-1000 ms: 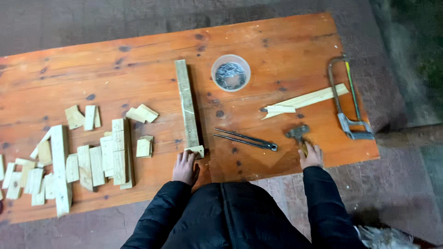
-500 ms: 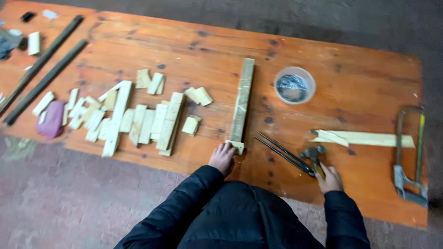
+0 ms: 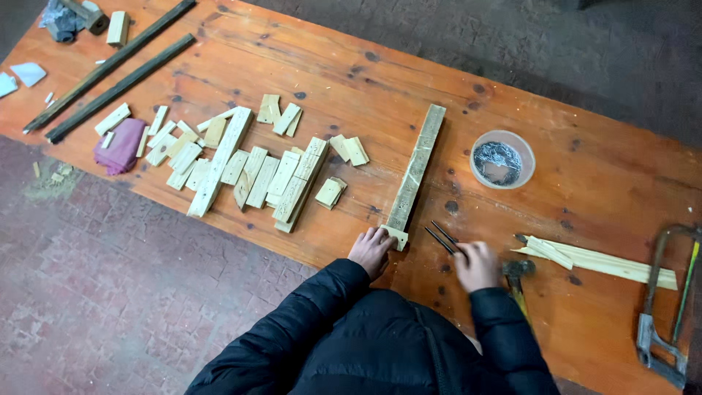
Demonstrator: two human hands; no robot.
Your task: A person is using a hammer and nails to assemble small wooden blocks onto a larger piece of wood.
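A long pale wooden plank [image 3: 417, 167] lies across the orange wooden table [image 3: 585, 183]. At its near end sits a small wood block [image 3: 397, 236]. My left hand [image 3: 371, 250] grips that block with its fingertips. My right hand [image 3: 476, 265] is curled over one end of dark metal pincers [image 3: 441, 236], whose two thin handles stick out up and to the left. A hammer [image 3: 518, 272] lies just right of that hand, not held. Both arms are in black padded sleeves.
A clear plastic bowl of nails [image 3: 502, 159] stands beyond my right hand. A pale wood strip [image 3: 599, 260] and a hacksaw [image 3: 662, 322] lie at the right. Several short wood offcuts [image 3: 248, 168], a purple cloth [image 3: 121, 145] and two dark bars [image 3: 110, 73] lie at the left.
My right hand has left the hammer and moved left onto the pincers. My left hand stays on the small block. The view has swung left, showing more of the table.
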